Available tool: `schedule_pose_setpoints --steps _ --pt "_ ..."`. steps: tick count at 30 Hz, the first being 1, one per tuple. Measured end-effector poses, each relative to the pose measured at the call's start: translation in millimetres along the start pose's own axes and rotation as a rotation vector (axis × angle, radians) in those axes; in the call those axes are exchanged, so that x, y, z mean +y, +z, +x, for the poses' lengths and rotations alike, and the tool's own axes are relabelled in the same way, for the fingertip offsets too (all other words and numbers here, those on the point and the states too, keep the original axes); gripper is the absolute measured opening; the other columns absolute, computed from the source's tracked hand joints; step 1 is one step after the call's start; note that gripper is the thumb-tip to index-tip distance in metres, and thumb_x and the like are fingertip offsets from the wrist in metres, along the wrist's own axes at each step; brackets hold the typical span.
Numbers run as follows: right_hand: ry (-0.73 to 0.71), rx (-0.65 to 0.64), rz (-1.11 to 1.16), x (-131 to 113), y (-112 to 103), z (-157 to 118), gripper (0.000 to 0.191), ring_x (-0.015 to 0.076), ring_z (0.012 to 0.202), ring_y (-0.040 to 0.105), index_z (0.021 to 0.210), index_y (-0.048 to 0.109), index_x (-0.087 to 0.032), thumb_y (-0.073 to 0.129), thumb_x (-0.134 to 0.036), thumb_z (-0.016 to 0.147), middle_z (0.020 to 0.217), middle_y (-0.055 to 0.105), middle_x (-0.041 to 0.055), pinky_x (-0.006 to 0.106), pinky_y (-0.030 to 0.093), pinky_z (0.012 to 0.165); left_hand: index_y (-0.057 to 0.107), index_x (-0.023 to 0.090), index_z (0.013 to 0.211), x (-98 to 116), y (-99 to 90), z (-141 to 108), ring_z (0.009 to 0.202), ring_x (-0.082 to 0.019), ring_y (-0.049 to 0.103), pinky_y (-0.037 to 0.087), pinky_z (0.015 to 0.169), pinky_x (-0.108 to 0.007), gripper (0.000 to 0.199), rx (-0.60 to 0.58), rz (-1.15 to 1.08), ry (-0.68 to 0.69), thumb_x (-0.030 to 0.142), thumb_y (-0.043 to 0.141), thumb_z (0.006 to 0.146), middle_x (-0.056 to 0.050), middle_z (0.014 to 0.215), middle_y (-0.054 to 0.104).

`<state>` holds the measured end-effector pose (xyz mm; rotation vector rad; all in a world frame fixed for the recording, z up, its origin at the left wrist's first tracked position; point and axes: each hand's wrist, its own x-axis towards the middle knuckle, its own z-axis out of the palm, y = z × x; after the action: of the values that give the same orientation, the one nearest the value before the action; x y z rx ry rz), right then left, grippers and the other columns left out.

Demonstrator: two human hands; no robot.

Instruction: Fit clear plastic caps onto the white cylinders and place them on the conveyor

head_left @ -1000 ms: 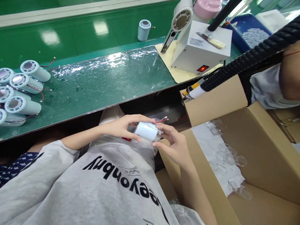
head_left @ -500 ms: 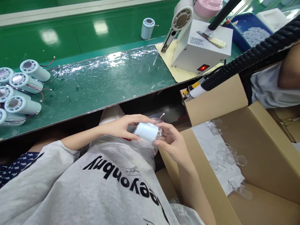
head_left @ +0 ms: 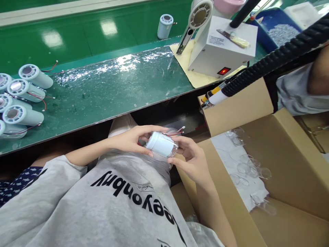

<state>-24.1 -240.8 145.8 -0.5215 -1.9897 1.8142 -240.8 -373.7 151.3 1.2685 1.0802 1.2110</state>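
Observation:
Between my hands, above my lap, lies a light blue cylinder [head_left: 161, 144] with thin red wires ending in small white plugs. Clear plastic shows round its right end. My left hand [head_left: 140, 139] grips the left end, thumb below and fingers over the top. On the right end, my right hand [head_left: 189, 152] holds with the thumb beneath and curled fingers above. Several similar blue cylinders [head_left: 23, 115] with round grilled ends lie at the left of the green bench [head_left: 113, 87]. Another blue cylinder [head_left: 165, 26] stands upright on the green surface behind the bench.
A white box with a lit red switch [head_left: 231, 51] sits on the bench beside a handheld fan [head_left: 199, 17]. A black corrugated hose [head_left: 277, 56] crosses at right. Below it, an open carton [head_left: 290, 161] holds clear plastic pieces. A co-worker's sleeve [head_left: 293, 91] shows at far right.
The held cylinder has turned slightly, and its wires and two plugs show more plainly on top. Both hands have stayed around it in nearly the same place.

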Motion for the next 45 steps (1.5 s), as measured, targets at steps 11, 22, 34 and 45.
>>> schedule_pose_setpoints --steps 11,22,34,45 --pt "-0.057 0.020 -0.097 -2 0 1 0.043 0.0295 0.111 0.073 0.110 0.072 -0.028 0.092 -0.039 0.074 0.118 0.076 0.0065 0.047 0.067 0.092 0.057 0.029 0.147 -1 1.5 -2 0.126 -0.027 0.065 0.058 0.095 -0.032 0.076 0.046 -0.009 -0.031 0.028 0.087 0.077 -0.014 0.150 0.059" --pt "0.062 -0.021 0.032 1 -2 2 0.048 0.0246 0.104 0.073 0.114 0.071 -0.029 0.091 -0.047 0.074 0.120 0.073 0.0062 0.037 0.068 0.080 0.060 0.029 0.144 2 -0.5 -1 0.134 -0.028 0.059 0.056 0.102 -0.036 0.069 0.008 0.120 0.028 0.032 0.085 0.080 -0.014 0.147 0.059" --pt "0.262 -0.069 0.172 7 3 7 0.059 0.0197 0.070 0.070 0.105 0.061 -0.027 0.082 -0.071 0.072 0.093 0.074 0.0044 0.033 0.064 0.060 0.060 0.029 0.144 0 -2.6 -3 0.136 -0.031 0.058 0.056 0.101 -0.038 0.067 -0.018 0.190 0.026 0.037 0.084 0.081 -0.014 0.148 0.059" --pt "0.462 -0.139 0.385 10 10 8 0.061 0.0156 0.049 0.065 0.098 0.057 -0.024 0.076 -0.077 0.074 0.072 0.068 -0.0016 0.028 0.059 0.045 0.061 0.030 0.143 0 -2.2 -3 0.138 -0.031 0.057 0.055 0.104 -0.039 0.069 -0.033 0.172 0.015 0.034 0.086 0.079 -0.014 0.149 0.059"
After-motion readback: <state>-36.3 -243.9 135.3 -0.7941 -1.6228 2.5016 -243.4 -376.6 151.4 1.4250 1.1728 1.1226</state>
